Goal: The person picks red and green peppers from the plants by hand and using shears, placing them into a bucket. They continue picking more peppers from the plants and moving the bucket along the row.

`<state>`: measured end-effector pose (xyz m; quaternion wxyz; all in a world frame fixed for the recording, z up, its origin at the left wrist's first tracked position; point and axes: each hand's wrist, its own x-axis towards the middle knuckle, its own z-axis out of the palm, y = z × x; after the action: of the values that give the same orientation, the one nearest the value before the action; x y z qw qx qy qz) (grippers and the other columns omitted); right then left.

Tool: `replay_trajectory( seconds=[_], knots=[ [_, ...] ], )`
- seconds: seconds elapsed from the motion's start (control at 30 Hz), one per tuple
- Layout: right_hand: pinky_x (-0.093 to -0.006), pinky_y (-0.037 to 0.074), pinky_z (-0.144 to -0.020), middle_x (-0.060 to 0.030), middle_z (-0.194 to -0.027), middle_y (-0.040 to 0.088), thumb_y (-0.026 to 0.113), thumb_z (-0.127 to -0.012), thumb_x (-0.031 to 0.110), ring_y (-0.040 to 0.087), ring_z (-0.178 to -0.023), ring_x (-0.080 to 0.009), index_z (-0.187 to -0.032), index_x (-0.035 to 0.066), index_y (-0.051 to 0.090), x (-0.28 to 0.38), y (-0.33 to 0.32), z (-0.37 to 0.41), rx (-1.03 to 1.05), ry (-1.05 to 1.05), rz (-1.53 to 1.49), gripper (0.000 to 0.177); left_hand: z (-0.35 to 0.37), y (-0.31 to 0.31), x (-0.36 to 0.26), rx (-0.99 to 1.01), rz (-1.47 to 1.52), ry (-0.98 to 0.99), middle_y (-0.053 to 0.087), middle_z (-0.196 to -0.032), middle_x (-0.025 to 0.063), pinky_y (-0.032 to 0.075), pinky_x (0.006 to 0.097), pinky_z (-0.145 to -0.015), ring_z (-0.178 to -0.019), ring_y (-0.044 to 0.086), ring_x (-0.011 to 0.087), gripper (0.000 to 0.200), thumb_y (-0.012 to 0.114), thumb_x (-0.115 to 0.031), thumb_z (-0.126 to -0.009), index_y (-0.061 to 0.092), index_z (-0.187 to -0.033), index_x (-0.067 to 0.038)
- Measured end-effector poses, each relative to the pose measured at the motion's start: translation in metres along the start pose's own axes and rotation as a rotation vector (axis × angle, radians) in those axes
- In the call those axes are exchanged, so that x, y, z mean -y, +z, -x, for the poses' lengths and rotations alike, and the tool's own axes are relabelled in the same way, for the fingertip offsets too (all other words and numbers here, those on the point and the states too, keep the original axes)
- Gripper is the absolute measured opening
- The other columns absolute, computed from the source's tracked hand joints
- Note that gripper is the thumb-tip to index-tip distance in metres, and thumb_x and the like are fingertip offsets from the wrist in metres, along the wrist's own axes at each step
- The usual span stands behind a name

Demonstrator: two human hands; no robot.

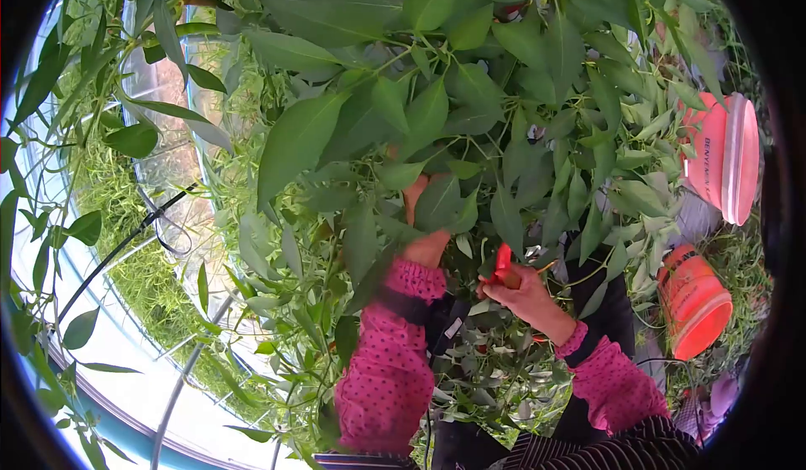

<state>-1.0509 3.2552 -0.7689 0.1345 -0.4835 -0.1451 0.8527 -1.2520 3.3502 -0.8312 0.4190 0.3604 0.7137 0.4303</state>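
Note:
Red peppers (504,270) on the near side of a leafy pepper plant (378,109) are held in my right hand (535,302), its fingers closed around them. A yellowish stem-like piece sticks out beside that hand. Further left, my left hand (426,249) reaches up into the foliage. Broad green leaves cover most of it, and only the wrist side and a bit of finger show, so its grip is hidden. Both arms wear pink sleeves with dark dots.
A pinkish-red bucket (737,159) and an orange-red bucket (697,315) lie tilted at the right among plants. To the left are a grey metal pole (180,386), a black hose (126,248) and bright sheeting. Hanging stems and leaves surround my arms.

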Motion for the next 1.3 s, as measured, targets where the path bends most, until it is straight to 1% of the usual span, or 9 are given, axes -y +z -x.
replay_trajectory(
  seconds=[0.13, 0.23, 0.3, 0.47, 0.8, 0.9, 1.03, 1.13, 1.3],
  knots=[
    [-0.0223, 0.048, -0.071, -0.0030, -0.085, 0.064, 0.068, -0.083, 0.006, 0.059, -0.079, -0.0073, -0.099, -0.003, 0.058, 0.002, -0.001, -0.003, -0.068, 0.023, -0.006, 0.021, -0.021, 0.000, -0.024, 0.001, 0.178, -0.142, 0.049, -0.133, 0.0155, 0.041, 0.0313, -0.096, -0.114, 0.053, 0.0225, 0.050, 0.058, -0.026, -0.091, 0.043, -0.133, -0.003],
    [-0.0225, 0.048, -0.068, -0.0021, -0.083, 0.063, 0.069, -0.082, 0.008, 0.059, -0.077, -0.0065, -0.099, -0.002, 0.059, 0.003, -0.003, -0.005, -0.071, 0.008, -0.002, 0.022, -0.023, -0.031, 0.026, 0.074, -0.231, 0.254, 0.046, -0.136, 0.0166, 0.040, 0.0359, -0.101, -0.119, 0.050, 0.0277, 0.052, 0.051, -0.029, -0.094, 0.038, -0.137, -0.004],
    [-0.0230, 0.048, -0.067, -0.0021, -0.082, 0.063, 0.069, -0.081, 0.010, 0.058, -0.075, -0.0068, -0.099, -0.003, 0.060, 0.002, -0.004, -0.005, -0.072, 0.004, -0.002, 0.023, -0.014, -0.042, 0.005, 0.074, 0.302, 0.026, 0.047, -0.134, 0.0168, 0.041, 0.0371, -0.100, -0.120, 0.049, 0.0272, 0.051, 0.051, -0.029, -0.093, 0.039, -0.137, -0.005],
    [-0.0280, 0.053, -0.075, -0.0081, -0.087, 0.065, 0.063, -0.085, 0.003, 0.065, -0.082, -0.0152, -0.096, -0.007, 0.057, 0.018, -0.004, -0.006, -0.064, 0.035, 0.076, 0.015, 0.012, -0.048, -0.074, 0.217, 0.558, -0.266, 0.055, -0.124, 0.0170, 0.046, 0.0346, -0.090, -0.110, 0.055, 0.0258, 0.043, 0.057, -0.015, -0.087, 0.048, -0.126, 0.001],
    [-0.0296, 0.052, -0.077, -0.0124, -0.100, 0.064, 0.064, -0.086, 0.006, 0.065, -0.085, -0.0179, -0.114, -0.002, 0.051, -0.014, -0.013, -0.012, -0.048, -0.055, 0.235, 0.031, 0.015, -0.070, -0.158, 0.270, 0.581, -0.743, 0.060, -0.103, 0.0107, 0.054, 0.0316, -0.063, -0.086, 0.061, 0.0200, 0.044, 0.061, -0.014, -0.085, 0.046, -0.126, -0.004],
    [-0.0338, 0.048, -0.089, -0.0157, -0.116, 0.058, 0.057, -0.092, 0.013, 0.061, -0.100, -0.0209, -0.124, 0.000, 0.046, -0.023, -0.021, -0.015, 0.074, -0.123, 0.302, 0.036, 0.013, -0.094, -0.161, 0.462, 0.425, -0.500, 0.058, -0.105, 0.0083, 0.056, 0.0318, -0.058, -0.085, 0.061, 0.0199, 0.055, 0.066, -0.019, -0.084, 0.041, -0.131, -0.005],
    [-0.0287, 0.044, -0.075, -0.0061, -0.092, 0.056, 0.065, -0.084, 0.013, 0.053, -0.082, -0.0138, -0.104, 0.001, 0.054, 0.011, -0.006, -0.007, -0.014, 0.002, -0.285, 0.026, 0.031, -0.109, -0.165, 0.332, 0.515, -0.459, 0.052, -0.093, 0.0054, 0.047, 0.0292, -0.056, -0.071, 0.053, 0.0187, 0.043, 0.056, -0.029, -0.091, 0.046, -0.121, 0.001],
    [-0.0241, 0.043, -0.060, 0.0014, -0.069, 0.053, 0.072, -0.077, 0.009, 0.048, -0.064, -0.0073, -0.088, 0.001, 0.058, 0.052, 0.004, 0.009, -0.184, 0.032, -0.376, 0.019, 0.043, -0.110, -0.153, 0.089, 0.692, -0.874, 0.050, -0.081, 0.0022, 0.041, 0.0272, -0.053, -0.064, 0.050, 0.0160, 0.034, 0.053, -0.028, -0.092, 0.050, -0.111, 0.000],
    [-0.0369, 0.042, -0.092, -0.0114, -0.119, 0.048, 0.050, -0.094, 0.018, 0.050, -0.108, -0.0188, -0.123, 0.002, 0.046, 0.034, -0.016, -0.001, -0.094, 0.283, 0.114, 0.033, 0.060, -0.052, -0.220, -0.144, 0.204, -1.071, 0.044, -0.063, -0.0003, 0.036, 0.0269, -0.044, -0.048, 0.044, 0.0142, 0.025, 0.049, -0.028, -0.094, 0.055, -0.091, -0.004]
  ],
)
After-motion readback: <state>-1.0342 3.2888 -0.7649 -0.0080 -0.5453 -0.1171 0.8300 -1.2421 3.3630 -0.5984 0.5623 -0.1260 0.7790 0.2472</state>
